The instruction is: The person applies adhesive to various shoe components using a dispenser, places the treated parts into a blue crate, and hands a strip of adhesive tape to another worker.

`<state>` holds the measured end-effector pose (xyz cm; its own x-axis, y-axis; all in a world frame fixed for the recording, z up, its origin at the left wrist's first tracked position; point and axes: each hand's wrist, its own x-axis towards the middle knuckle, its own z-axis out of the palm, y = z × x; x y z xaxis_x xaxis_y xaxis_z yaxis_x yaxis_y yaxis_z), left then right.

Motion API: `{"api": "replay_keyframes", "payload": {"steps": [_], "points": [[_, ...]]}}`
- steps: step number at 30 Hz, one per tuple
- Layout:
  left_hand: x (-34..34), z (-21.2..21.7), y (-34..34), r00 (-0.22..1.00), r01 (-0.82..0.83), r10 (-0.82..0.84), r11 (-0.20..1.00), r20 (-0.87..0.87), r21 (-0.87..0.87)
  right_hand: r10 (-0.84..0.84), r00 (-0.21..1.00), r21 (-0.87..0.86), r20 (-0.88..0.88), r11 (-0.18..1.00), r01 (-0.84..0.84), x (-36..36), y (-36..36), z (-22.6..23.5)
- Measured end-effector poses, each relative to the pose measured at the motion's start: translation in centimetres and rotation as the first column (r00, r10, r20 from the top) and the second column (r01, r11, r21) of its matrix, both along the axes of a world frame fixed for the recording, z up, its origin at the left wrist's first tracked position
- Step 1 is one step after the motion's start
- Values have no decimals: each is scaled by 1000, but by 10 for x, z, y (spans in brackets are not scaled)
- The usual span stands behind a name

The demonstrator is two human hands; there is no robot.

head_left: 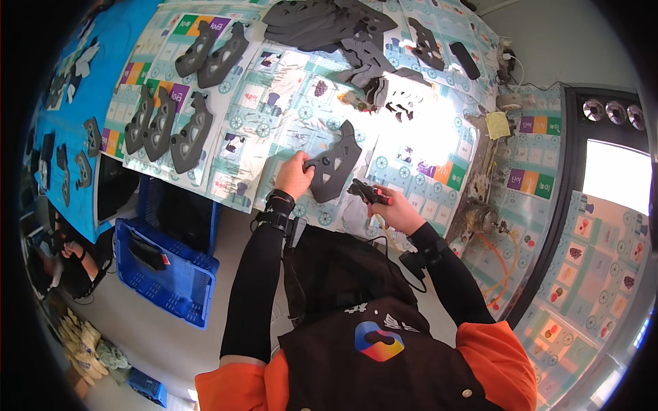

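The person stood at the near edge of the desk [411, 147], which was covered with a printed sheet of coloured squares and wheel patterns. The left hand [295, 175] pinched the near end of a dark grey, holed flat part [334, 164] that lay on the sheet close to that edge, its fingers closed on it. The right hand [394, 209] sat just beside it toward the right, fingers wrapped around a small black tool with a red tip [369, 192] that pointed at the part's lower end; whether the tip touched the part could not be told. Farther along the desk's left side, five more such parts [164, 127] lay in two loose groups, well apart from the hands. A heap of the same grey pieces [329, 24] crowded the far edge, and a smaller cluster [384, 92] lay between that heap and the held part. A yellow pad [498, 125] lay near the right edge. Below the desk, on the floor to the left, stood a blue crate [161, 274]. Nothing lay between the two hands and the part.
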<state>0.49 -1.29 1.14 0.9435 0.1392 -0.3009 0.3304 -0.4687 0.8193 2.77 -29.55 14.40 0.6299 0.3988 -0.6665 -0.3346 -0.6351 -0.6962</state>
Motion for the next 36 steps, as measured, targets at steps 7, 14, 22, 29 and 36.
{"api": "replay_keyframes", "payload": {"steps": [7,14,22,29,36], "points": [[-15,-8,6,996,-79,81,995,32,-68,66,988,-109,-136,991,-81,8,40,9],[-13,-13,12,984,-172,175,980,23,-99,147,988,12,-45,989,-146,8,57,-5],[-11,-11,10,986,-162,165,982,24,-98,136,989,-63,-65,988,-140,12,66,-9],[-9,-12,7,984,-177,180,975,3,-135,209,978,-39,15,977,-208,14,61,-25],[-9,-15,6,982,-180,185,976,36,-122,191,981,-41,19,981,-190,13,57,-32]]}}
